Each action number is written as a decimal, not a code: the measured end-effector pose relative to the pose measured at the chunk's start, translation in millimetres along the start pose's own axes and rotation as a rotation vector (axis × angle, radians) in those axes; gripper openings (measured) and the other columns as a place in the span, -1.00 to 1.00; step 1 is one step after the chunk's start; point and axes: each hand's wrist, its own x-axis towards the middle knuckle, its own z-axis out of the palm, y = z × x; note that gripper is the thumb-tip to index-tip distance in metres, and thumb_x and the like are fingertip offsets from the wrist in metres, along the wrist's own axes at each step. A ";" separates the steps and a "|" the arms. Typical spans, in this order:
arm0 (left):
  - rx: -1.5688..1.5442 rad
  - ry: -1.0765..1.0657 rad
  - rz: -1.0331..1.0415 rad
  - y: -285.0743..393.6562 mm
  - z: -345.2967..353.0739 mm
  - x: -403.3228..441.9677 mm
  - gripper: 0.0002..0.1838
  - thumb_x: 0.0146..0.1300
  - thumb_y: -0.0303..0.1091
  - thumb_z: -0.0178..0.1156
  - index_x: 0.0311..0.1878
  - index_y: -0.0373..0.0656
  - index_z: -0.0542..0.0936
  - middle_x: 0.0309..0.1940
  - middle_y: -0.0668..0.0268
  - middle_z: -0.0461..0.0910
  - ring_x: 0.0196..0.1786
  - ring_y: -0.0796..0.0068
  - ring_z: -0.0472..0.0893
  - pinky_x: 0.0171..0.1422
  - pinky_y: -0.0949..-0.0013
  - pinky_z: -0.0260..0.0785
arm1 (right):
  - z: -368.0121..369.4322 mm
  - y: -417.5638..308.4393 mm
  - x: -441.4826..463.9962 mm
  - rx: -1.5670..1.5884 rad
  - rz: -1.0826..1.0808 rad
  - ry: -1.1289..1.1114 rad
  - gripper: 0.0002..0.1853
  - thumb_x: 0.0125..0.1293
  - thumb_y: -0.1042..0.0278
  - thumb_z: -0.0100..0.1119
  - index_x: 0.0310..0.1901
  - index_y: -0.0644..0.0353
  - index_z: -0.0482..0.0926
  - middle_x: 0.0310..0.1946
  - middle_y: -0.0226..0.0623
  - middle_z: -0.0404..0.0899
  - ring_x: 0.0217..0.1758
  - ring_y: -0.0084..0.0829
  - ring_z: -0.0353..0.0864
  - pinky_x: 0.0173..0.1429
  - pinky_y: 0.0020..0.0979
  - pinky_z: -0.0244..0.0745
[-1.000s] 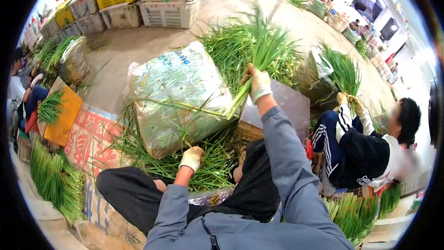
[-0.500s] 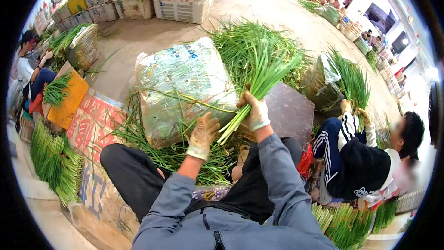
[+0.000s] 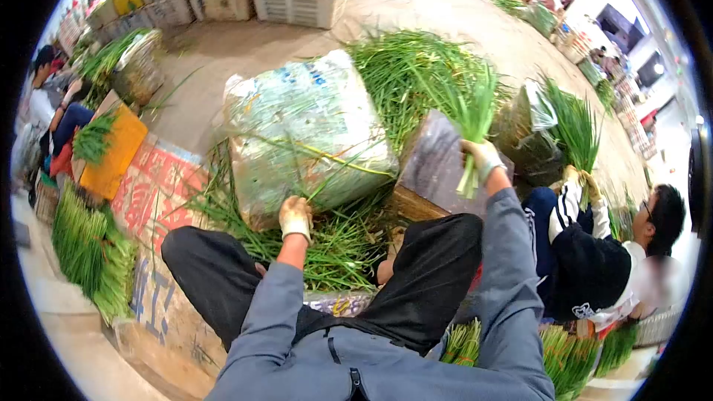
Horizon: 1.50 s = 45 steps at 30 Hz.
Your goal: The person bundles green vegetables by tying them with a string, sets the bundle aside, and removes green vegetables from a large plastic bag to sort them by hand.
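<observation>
My right hand [image 3: 483, 159], in a pale glove, grips a bunch of green stalks [image 3: 474, 115] over a dark-topped wooden block [image 3: 438, 167]. The white stalk ends point down toward me. My left hand [image 3: 295, 217], also gloved, is closed at the lower edge of a plastic-wrapped bale [image 3: 304, 134]; what its fingers hold, if anything, is too small to tell. Loose stalks [image 3: 334, 256] lie beneath it, between my legs. Behind the block spreads a large heap of green stalks [image 3: 408, 74].
At the right a person [image 3: 594, 252] holds another bunch. Bundled stalks [image 3: 89, 252] lie at the left, near an orange board [image 3: 115, 152]. Stacked crates [image 3: 304, 4] stand at the back. Another person [image 3: 48, 104] sits at the far left.
My right hand has moved right with the bunch, from beside the bale to over the block. My left hand, spread half a second ago, has closed and moved slightly left.
</observation>
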 end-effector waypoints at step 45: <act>1.324 0.554 0.123 157.9 -185.6 394.8 0.10 0.12 0.45 0.22 0.59 0.06 0.08 0.59 0.03 0.01 0.61 -0.04 0.02 0.62 -0.01 -0.01 | 303.5 320.0 -1.5 -1.339 -0.436 -0.716 -0.39 0.32 -0.21 0.15 0.11 0.21 0.57 0.10 -0.05 0.61 0.15 -0.01 0.55 0.30 -0.06 0.39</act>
